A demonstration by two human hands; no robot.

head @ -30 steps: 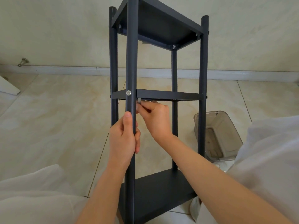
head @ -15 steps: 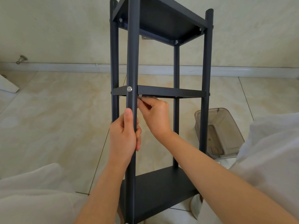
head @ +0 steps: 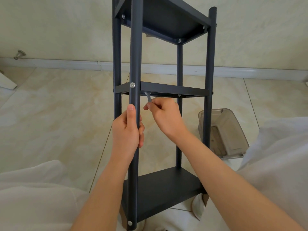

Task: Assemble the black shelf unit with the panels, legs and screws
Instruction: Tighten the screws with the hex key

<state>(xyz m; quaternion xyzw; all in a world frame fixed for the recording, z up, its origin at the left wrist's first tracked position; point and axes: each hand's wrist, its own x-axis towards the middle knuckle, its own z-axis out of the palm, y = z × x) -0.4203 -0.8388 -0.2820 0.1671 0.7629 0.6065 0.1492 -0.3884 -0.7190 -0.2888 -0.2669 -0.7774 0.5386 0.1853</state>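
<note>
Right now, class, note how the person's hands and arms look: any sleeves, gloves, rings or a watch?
The left hand and right hand are bare: no gloves, rings or watch show. The left forearm and right forearm are uncovered down to the frame's edge, so no sleeve is visible. The left thumbnail is short and unpainted.

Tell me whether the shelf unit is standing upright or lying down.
Upright: the shelf unit stands tall, its middle panel level. The left hand grips the vertical front leg; the right hand holds a wrench.
</note>
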